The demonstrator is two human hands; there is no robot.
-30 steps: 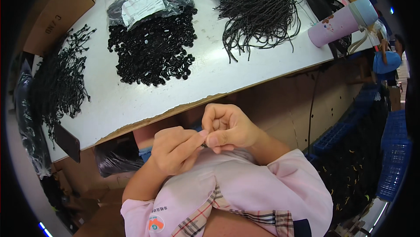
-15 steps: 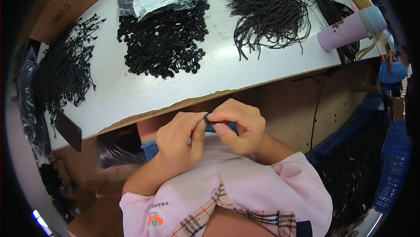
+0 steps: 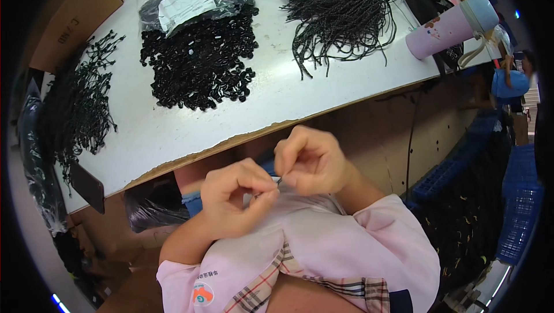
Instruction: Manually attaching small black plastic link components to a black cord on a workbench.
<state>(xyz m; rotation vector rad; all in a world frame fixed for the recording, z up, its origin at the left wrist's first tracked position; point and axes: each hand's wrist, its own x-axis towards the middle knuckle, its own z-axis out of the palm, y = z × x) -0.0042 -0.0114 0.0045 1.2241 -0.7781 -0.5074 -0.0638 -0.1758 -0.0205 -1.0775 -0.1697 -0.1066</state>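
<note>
Over my lap, just off the table's front edge, my left hand [image 3: 235, 197] and my right hand [image 3: 316, 161] meet at the fingertips. Both are closed in a pinch. A thin bit of black cord [image 3: 279, 181] shows between them; the rest of it is hidden by my fingers. On the table ahead lies a bundle of black braided cords [image 3: 340, 18]. A heap of small, shiny black pieces [image 3: 199, 73] spreads out to its left. Farther left are black cords with knots and loops [image 3: 86, 102].
A clear plastic bag [image 3: 147, 12] with a white label lies behind the heap. A dark phone [image 3: 86, 189] rests at the table's left front edge, and a pink-purple bottle [image 3: 441, 33] lies at the right. A carton [image 3: 63, 27] stands far left. Blue crates [image 3: 519, 209] are at right.
A loop of black braided cord showed at my fingertips before; now only a thin bit shows. My left hand has moved down, its fingers curling more. The view has shifted slightly.
</note>
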